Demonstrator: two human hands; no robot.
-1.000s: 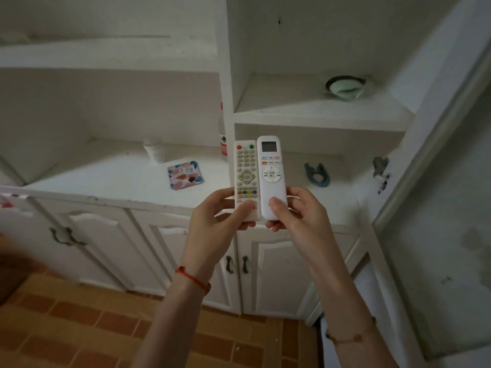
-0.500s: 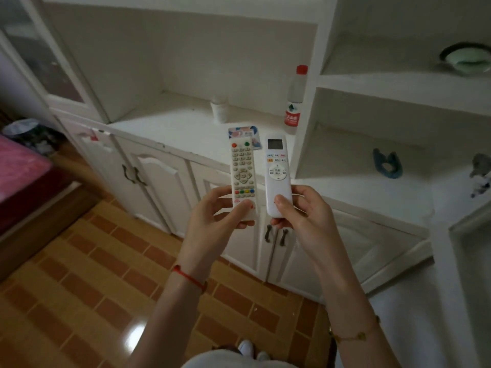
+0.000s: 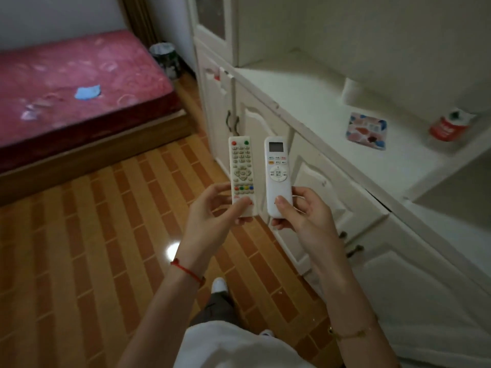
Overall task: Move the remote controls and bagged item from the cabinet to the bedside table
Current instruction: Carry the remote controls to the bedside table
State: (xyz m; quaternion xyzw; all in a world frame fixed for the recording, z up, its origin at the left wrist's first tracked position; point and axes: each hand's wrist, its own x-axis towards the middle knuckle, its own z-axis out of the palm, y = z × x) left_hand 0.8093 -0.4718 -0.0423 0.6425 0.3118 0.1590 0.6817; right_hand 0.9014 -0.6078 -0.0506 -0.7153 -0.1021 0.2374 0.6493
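Observation:
My left hand [image 3: 212,211] grips the lower end of a cream TV remote [image 3: 241,171] with many small coloured buttons. My right hand [image 3: 303,216] holds a white air-conditioner remote [image 3: 277,173] with a small screen, thumb on its face. Both remotes point upward, side by side, over the floor in front of the cabinet. A small patterned bagged item [image 3: 368,130] lies flat on the white cabinet counter [image 3: 297,94], to the right of my hands.
A bed with a pink mattress [image 3: 74,78] stands at the upper left, a blue scrap [image 3: 87,92] on it. A dark bin [image 3: 164,59] sits between bed and cabinet. A red-labelled bottle [image 3: 449,127] stands on the counter. Brown tiled floor [image 3: 93,248] stretches ahead.
The view has swung left, away from the cabinet shelves toward the bed and floor. Both hands keep the remotes and the two remotes have drifted slightly apart.

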